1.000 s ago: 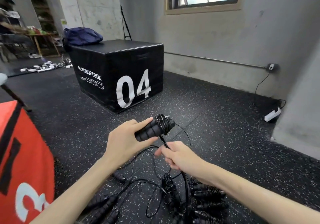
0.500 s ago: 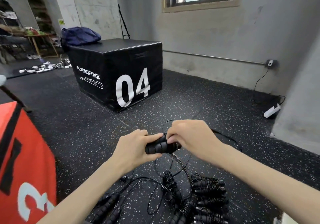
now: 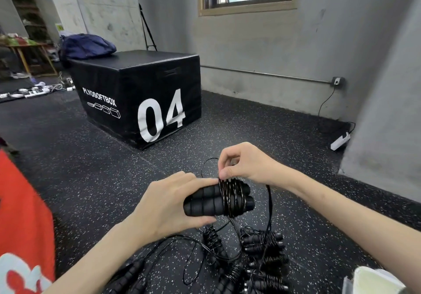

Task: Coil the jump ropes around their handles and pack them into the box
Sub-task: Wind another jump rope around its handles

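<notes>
- Leftmost, at the near left edge, stands a red plyo box (image 3: 20, 214) with white figures; it has no part in the winding.
- Left of centre, the left hand (image 3: 168, 205) is closed round the near ends of the two black foam handles (image 3: 216, 201), held side by side and pointing right; thumb below, fingers above.
- Far behind, a black soft box (image 3: 141, 95) marked 04 sits on the speckled floor (image 3: 79, 157), well apart from the work.
- At centre, several turns of thin black rope (image 3: 231, 197) already bind the handles near their right ends. Judged from this, the coiling of this rope is partly done.
- Just right of that, the right hand (image 3: 246, 164) pinches the rope between thumb and fingertips right above the turns, touching them; a loose loop rises to its left and a long slack strand (image 3: 270, 207) hangs to the floor on the right.
- To do the step well, I would keep the left grip firm so the handles stay parallel, lay each new turn beside the last, not on top, and keep light tension so nothing springs loose.
- The slack could snag on the pile below, so lift it free first.
- Near, below the hands, lie coiled jump ropes (image 3: 264, 255) at right and loose ones (image 3: 132, 275) at left.
- At the near right corner a pale container (image 3: 373, 280) shows only in part; whether it is the packing box I cannot tell.
</notes>
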